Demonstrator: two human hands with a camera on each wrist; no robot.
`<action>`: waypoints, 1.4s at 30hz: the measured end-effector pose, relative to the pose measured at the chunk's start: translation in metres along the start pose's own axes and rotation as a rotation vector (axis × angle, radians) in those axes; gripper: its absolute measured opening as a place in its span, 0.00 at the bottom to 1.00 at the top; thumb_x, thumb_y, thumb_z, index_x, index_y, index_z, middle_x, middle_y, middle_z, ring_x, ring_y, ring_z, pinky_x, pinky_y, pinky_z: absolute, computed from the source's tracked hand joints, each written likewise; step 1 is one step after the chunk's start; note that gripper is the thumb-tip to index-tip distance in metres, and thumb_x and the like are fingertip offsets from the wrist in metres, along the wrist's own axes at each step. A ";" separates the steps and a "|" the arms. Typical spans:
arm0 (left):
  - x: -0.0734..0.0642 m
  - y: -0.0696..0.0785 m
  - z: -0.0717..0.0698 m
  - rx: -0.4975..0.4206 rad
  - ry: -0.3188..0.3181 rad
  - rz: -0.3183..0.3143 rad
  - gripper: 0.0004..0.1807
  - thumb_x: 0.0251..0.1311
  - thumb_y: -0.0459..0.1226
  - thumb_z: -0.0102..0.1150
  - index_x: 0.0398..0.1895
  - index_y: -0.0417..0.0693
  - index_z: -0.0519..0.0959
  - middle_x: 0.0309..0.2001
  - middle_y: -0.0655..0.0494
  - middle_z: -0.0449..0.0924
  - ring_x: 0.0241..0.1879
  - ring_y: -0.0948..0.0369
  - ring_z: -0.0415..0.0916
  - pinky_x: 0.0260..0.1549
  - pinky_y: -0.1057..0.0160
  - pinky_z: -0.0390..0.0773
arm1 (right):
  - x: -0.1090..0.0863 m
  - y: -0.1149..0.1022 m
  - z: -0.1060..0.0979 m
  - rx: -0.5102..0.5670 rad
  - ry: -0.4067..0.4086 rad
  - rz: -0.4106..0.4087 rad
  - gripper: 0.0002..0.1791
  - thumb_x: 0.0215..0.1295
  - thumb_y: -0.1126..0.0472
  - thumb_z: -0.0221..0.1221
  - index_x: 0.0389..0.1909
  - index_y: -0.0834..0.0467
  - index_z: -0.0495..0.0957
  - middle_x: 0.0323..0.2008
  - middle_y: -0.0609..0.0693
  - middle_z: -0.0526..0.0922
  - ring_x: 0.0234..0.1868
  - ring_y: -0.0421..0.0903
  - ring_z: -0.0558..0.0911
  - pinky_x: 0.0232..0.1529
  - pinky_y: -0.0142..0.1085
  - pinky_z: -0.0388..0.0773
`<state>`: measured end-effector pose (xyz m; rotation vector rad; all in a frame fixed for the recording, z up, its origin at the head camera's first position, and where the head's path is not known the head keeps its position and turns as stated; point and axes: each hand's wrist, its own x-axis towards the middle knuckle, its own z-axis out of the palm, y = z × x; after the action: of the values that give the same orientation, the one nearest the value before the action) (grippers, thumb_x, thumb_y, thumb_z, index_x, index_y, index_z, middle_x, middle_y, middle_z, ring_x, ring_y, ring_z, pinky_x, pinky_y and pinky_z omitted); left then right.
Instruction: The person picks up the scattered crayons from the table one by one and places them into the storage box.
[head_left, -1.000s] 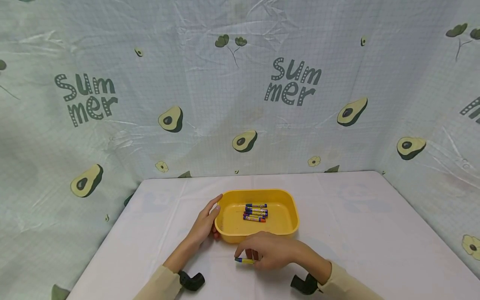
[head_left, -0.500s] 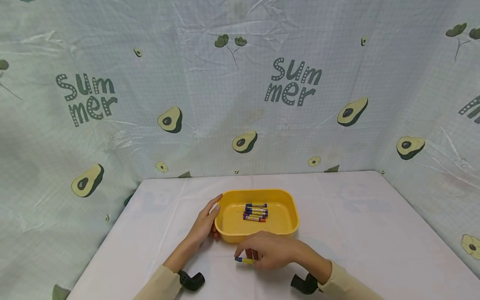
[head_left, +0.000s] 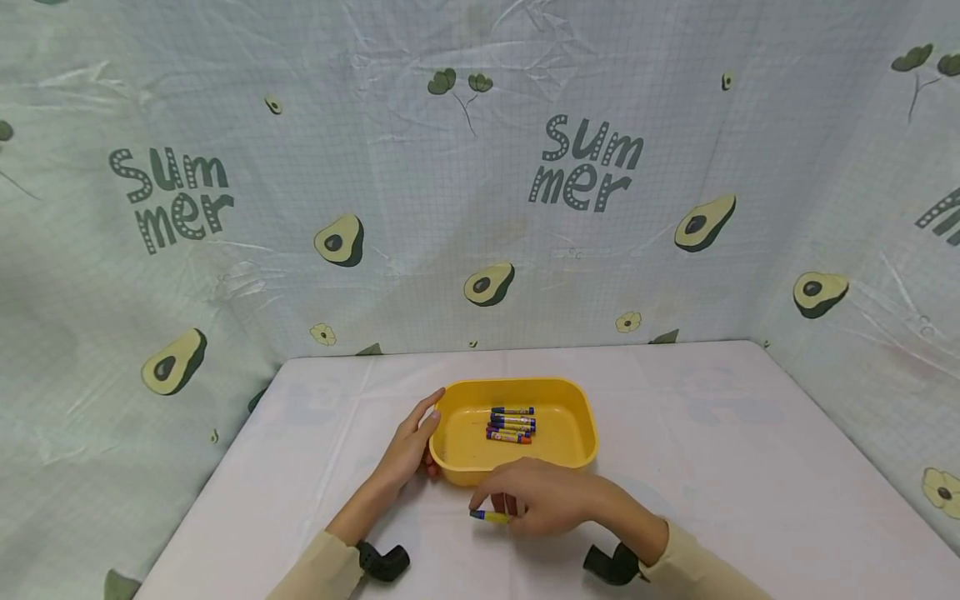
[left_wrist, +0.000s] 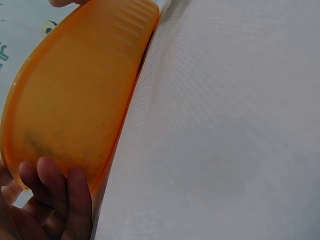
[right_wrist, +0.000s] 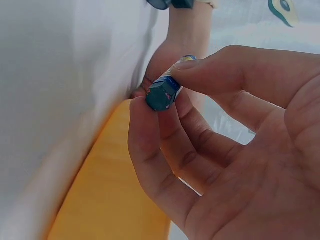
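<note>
My left hand (head_left: 408,446) holds the left end of a shallow yellow tray (head_left: 589,417). Its thumb is at the rim, and its fingertips (left_wrist: 77,187) lie against the outer wall in the left wrist view. In front of the tray's near side, my right hand (head_left: 542,498) pinches a crayon (head_left: 490,516) between thumb and fingers. That crayon has a yellow wrapper, a blue band and a dark green end (right_wrist: 161,96), which faces left in the head view. Several similar crayons (head_left: 512,425) lie side by side inside the tray, one with an orange-red tip.
A white cloth covers the table (head_left: 675,433), and the tray stands near its middle. Behind it hangs a pale sheet (head_left: 420,167) printed with avocados. Dark wrist mounts (head_left: 384,563) are strapped on both wrists, close over the table's near part.
My right hand has risen very slightly with the crayon, moving a little toward the tray. My left hand, the tray and the crayons in it have stayed put.
</note>
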<state>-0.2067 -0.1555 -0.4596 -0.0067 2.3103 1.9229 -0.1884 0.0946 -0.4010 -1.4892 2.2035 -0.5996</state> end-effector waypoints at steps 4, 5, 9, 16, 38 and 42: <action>0.001 0.000 -0.001 -0.012 -0.009 0.008 0.25 0.75 0.50 0.38 0.73 0.69 0.57 0.16 0.49 0.67 0.13 0.56 0.67 0.19 0.59 0.77 | -0.002 -0.001 -0.003 0.014 0.009 0.001 0.24 0.59 0.66 0.62 0.55 0.43 0.76 0.37 0.36 0.78 0.35 0.29 0.76 0.38 0.23 0.76; 0.003 -0.004 -0.001 -0.007 -0.005 0.015 0.25 0.74 0.51 0.38 0.73 0.69 0.57 0.16 0.50 0.67 0.13 0.57 0.67 0.18 0.59 0.76 | -0.002 -0.001 -0.004 0.017 0.010 0.003 0.24 0.59 0.66 0.61 0.55 0.43 0.76 0.37 0.37 0.78 0.35 0.29 0.76 0.38 0.23 0.76; 0.003 -0.006 0.000 0.005 0.014 0.020 0.24 0.73 0.54 0.39 0.70 0.74 0.58 0.15 0.51 0.67 0.13 0.58 0.67 0.18 0.61 0.76 | -0.005 -0.004 -0.009 0.014 0.020 0.007 0.24 0.59 0.66 0.61 0.55 0.43 0.76 0.37 0.36 0.78 0.35 0.29 0.75 0.39 0.23 0.76; 0.003 -0.007 -0.001 0.008 0.022 0.018 0.23 0.73 0.54 0.39 0.69 0.78 0.59 0.14 0.53 0.68 0.13 0.58 0.68 0.18 0.61 0.76 | -0.006 -0.009 -0.023 -0.025 0.045 0.001 0.24 0.59 0.67 0.61 0.55 0.44 0.76 0.37 0.38 0.78 0.36 0.31 0.75 0.41 0.25 0.77; 0.004 -0.006 0.000 0.018 0.029 0.006 0.23 0.72 0.55 0.40 0.69 0.79 0.59 0.14 0.53 0.68 0.13 0.57 0.69 0.19 0.60 0.77 | 0.000 -0.004 -0.101 -0.055 0.080 0.082 0.25 0.60 0.67 0.58 0.57 0.45 0.75 0.43 0.42 0.81 0.42 0.37 0.77 0.45 0.32 0.78; 0.005 -0.006 0.000 0.016 0.028 -0.004 0.23 0.72 0.54 0.39 0.70 0.76 0.59 0.14 0.53 0.68 0.13 0.57 0.69 0.19 0.60 0.77 | 0.004 0.004 -0.110 -0.067 0.078 0.095 0.24 0.60 0.67 0.56 0.57 0.46 0.75 0.43 0.42 0.80 0.43 0.39 0.77 0.47 0.33 0.78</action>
<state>-0.2112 -0.1563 -0.4660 -0.0374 2.3415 1.9143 -0.2539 0.1056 -0.3126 -1.4055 2.3603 -0.5669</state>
